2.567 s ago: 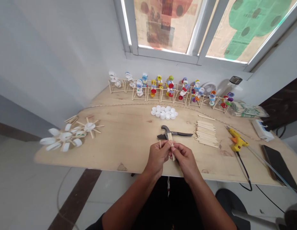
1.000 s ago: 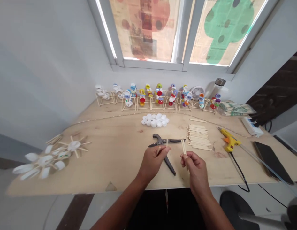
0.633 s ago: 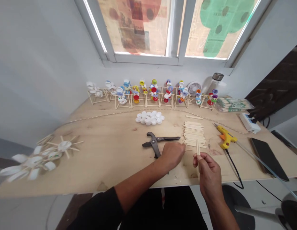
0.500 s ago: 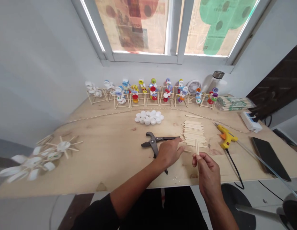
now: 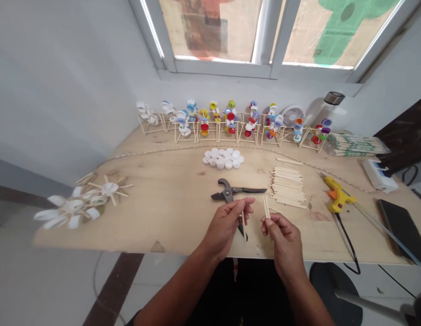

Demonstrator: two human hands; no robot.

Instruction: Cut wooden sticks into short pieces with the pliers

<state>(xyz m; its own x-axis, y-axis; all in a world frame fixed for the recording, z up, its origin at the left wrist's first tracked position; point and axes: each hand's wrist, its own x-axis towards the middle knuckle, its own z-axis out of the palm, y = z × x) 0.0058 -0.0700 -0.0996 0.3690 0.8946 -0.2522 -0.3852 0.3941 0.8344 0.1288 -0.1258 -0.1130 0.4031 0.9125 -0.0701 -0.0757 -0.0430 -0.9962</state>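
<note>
My left hand (image 5: 227, 224) is closed on one thin wooden stick (image 5: 244, 228), which points down toward the table's front edge. In my right hand (image 5: 283, 235) a couple of wooden sticks (image 5: 266, 208) stand upright, pinched between thumb and fingers. The two hands are apart, close to each other over the front of the table. Just behind my left hand lies a pair of dark pruning shears (image 5: 227, 192), one handle partly hidden by that hand. A pile of cut sticks (image 5: 288, 186) lies beyond my right hand.
White bottle caps (image 5: 222, 158) sit mid-table. Small stick-and-cap wheels on stands (image 5: 231, 122) line the back beside a fan (image 5: 292, 116) and a bottle (image 5: 329, 108). A yellow glue gun (image 5: 339, 194) and phone (image 5: 400, 226) are right; white-bladed stick wheels (image 5: 71, 208) are left.
My left hand has drawn back from beside the stick pile toward me and now holds a stick. The right hand keeps its sticks, now tilted slightly left. The camera view has shifted.
</note>
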